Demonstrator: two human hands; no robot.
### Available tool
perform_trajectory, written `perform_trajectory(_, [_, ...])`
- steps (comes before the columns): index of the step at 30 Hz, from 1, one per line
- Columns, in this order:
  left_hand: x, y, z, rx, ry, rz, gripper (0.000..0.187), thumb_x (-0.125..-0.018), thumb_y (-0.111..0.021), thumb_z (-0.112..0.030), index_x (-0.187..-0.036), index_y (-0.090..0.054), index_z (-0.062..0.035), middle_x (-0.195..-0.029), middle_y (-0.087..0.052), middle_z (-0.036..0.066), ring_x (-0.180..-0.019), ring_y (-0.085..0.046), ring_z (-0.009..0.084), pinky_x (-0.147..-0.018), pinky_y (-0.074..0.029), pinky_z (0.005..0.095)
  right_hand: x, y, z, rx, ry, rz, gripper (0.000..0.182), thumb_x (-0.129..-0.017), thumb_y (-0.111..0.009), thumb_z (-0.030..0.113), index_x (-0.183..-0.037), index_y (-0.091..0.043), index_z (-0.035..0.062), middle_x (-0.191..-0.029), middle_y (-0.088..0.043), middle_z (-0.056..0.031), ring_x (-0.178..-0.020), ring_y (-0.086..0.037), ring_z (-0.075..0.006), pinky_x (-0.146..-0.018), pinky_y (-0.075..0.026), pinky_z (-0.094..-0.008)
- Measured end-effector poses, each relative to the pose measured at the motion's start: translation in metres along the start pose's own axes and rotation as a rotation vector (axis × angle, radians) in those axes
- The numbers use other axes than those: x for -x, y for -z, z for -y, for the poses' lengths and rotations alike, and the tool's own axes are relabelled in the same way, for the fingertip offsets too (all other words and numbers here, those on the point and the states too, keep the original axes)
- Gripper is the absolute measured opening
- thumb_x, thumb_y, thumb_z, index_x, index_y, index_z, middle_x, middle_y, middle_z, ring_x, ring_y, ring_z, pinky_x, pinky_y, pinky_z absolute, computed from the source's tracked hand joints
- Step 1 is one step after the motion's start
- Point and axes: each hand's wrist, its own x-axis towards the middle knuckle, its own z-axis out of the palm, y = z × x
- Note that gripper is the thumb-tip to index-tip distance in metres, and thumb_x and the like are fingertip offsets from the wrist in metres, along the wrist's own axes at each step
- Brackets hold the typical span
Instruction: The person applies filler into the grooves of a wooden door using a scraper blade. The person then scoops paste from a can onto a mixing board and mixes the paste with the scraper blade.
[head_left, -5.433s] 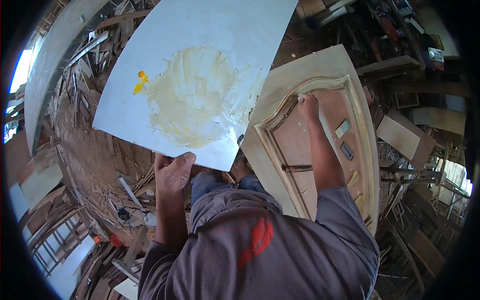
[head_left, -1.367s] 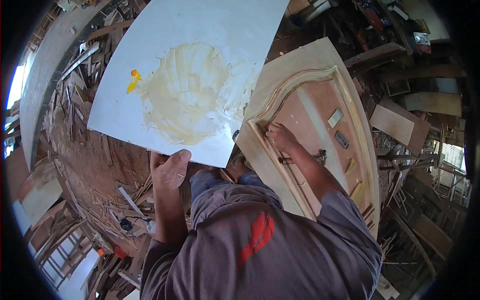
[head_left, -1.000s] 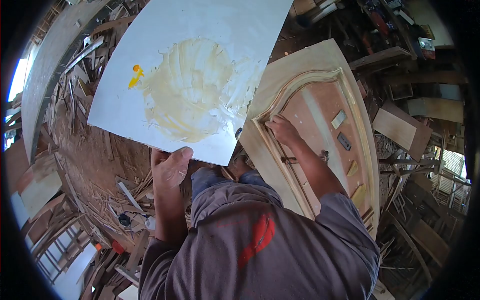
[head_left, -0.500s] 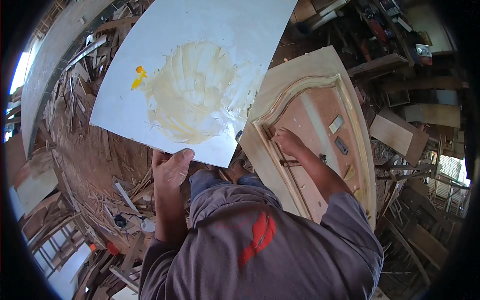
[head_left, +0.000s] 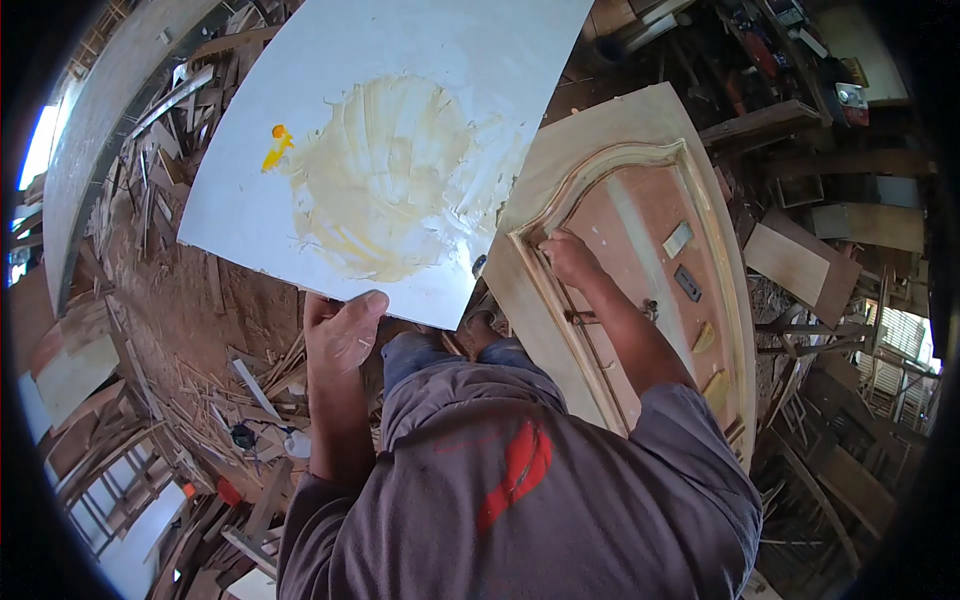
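Note:
My left hand (head_left: 345, 328) grips the lower edge of a large white board (head_left: 240, 200), thumb on top. A broad patch of beige paste (head_left: 385, 170) is spread over the board, with a yellow blob (head_left: 278, 148) to its left. My right hand (head_left: 572, 258) is closed near the left moulding of a wooden panel (head_left: 570, 130) with a curved frame; anything in its fingers is too small to make out. On the panel's recessed face lie a pale block (head_left: 678, 239), a dark grey block (head_left: 687, 283) and a yellowish piece (head_left: 704, 337).
Scrap wood strips (head_left: 265, 385) litter the ground at the left. A long curved board (head_left: 90, 130) stands at the far left. Wooden boards (head_left: 790, 265) and a cluttered shelf (head_left: 765, 125) are at the right.
My right hand has moved slightly up along the moulding. The panel appears shifted slightly in view. My left hand still holds the board.

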Motion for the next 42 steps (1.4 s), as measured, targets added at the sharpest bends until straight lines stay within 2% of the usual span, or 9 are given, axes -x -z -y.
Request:
perform_trajectory(3, [0.004,0.004,-0.003,-0.001,-0.005,-0.017,0.066,-0.081,-0.073,0.009,-0.144,-0.051,0.0045,-0.136,-0.064,0.017,-0.123,-0.065,0.0284,-0.105,-0.051,0.0407,-0.002,0.005,0.003,0.074,0.061,0.141,0.026,-0.088,-0.057,0.004,-0.107,-0.075,0.0047,-0.106,-0.066,-0.0186,-0.108,-0.063,-0.0364,-0.098,-0.051,-0.0457])
perform_trajectory(9, [0.006,0.002,-0.001,-0.017,-0.041,-0.033,0.065,-0.082,-0.073,0.009,-0.143,-0.051,0.0045,-0.136,-0.064,0.018,-0.123,-0.064,0.0295,-0.105,-0.052,0.0426,0.009,0.012,0.005,-0.109,0.046,-0.048,0.021,-0.094,-0.062,0.010,-0.108,-0.076,0.0031,-0.098,-0.065,-0.0164,-0.104,-0.063,-0.0346,-0.091,-0.052,-0.0447])
perform_trajectory(12, [0.004,0.001,-0.003,-0.015,-0.029,-0.037,0.064,-0.082,-0.073,0.009,-0.143,-0.052,0.0043,-0.135,-0.064,0.018,-0.123,-0.065,0.0294,-0.105,-0.052,0.0427,0.011,-0.012,-0.001,-0.011,0.127,-0.147,0.019,-0.090,-0.063,0.005,-0.103,-0.076,0.0037,-0.097,-0.062,-0.0155,-0.103,-0.062,-0.0347,-0.091,-0.052,-0.0436])
perform_trajectory(18, [0.003,0.003,-0.005,-0.007,-0.020,-0.042,0.063,-0.082,-0.073,0.010,-0.141,-0.053,0.0041,-0.132,-0.066,0.017,-0.120,-0.066,0.0280,-0.102,-0.053,0.0407,0.034,-0.012,0.003,0.174,0.282,-0.108,0.011,-0.080,-0.062,0.003,-0.087,-0.070,0.0047,-0.095,-0.060,-0.0141,-0.104,-0.059,-0.0339,-0.094,-0.051,-0.0432])
perform_trajectory(21, [0.003,-0.002,-0.005,-0.009,-0.049,-0.031,0.063,-0.082,-0.074,0.010,-0.141,-0.053,0.0041,-0.132,-0.066,0.016,-0.120,-0.066,0.0275,-0.102,-0.053,0.0401,0.054,-0.006,-0.007,0.174,0.268,0.079,0.013,-0.080,-0.063,0.003,-0.090,-0.071,0.0042,-0.094,-0.059,-0.0141,-0.102,-0.060,-0.0338,-0.094,-0.051,-0.0436])
perform_trajectory(30, [-0.001,-0.007,-0.002,0.003,-0.033,-0.036,0.063,-0.081,-0.075,0.009,-0.140,-0.054,0.0041,-0.130,-0.067,0.015,-0.114,-0.068,0.0249,-0.095,-0.055,0.0363,0.002,0.005,-0.007,0.100,0.165,-0.055,0.027,-0.081,-0.064,0.002,-0.105,-0.075,0.0050,-0.102,-0.062,-0.0144,-0.111,-0.060,-0.0324,-0.099,-0.051,-0.0438])
perform_trajectory(36, [0.006,-0.001,0.001,-0.029,-0.034,-0.071,0.063,-0.079,-0.073,0.011,-0.140,-0.054,0.0043,-0.129,-0.067,0.015,-0.116,-0.068,0.0263,-0.098,-0.055,0.0387,-0.010,-0.006,-0.003,0.120,0.212,-0.069,0.016,-0.079,-0.062,0.000,-0.093,-0.071,0.0038,-0.100,-0.061,-0.0149,-0.108,-0.060,-0.0328,-0.097,-0.051,-0.0434])
perform_trajectory(39, [0.006,-0.004,0.000,-0.004,-0.016,-0.064,0.065,-0.079,-0.073,0.011,-0.140,-0.053,0.0044,-0.130,-0.066,0.015,-0.117,-0.067,0.0272,-0.100,-0.055,0.0395,-0.006,-0.001,-0.004,0.139,0.248,0.049,0.015,-0.077,-0.062,-0.001,-0.089,-0.069,0.0038,-0.099,-0.061,-0.0148,-0.109,-0.060,-0.0337,-0.096,-0.052,-0.0437])
perform_trajectory(42, [0.004,-0.006,0.000,-0.007,-0.018,-0.058,0.066,-0.079,-0.074,0.011,-0.141,-0.052,0.0045,-0.132,-0.065,0.016,-0.120,-0.066,0.0284,-0.102,-0.053,0.0408,0.006,0.004,-0.011,0.139,0.354,0.030,0.025,-0.075,-0.059,-0.005,-0.096,-0.071,0.0020,-0.094,-0.059,-0.0158,-0.103,-0.059,-0.0353,-0.093,-0.051,-0.0446])
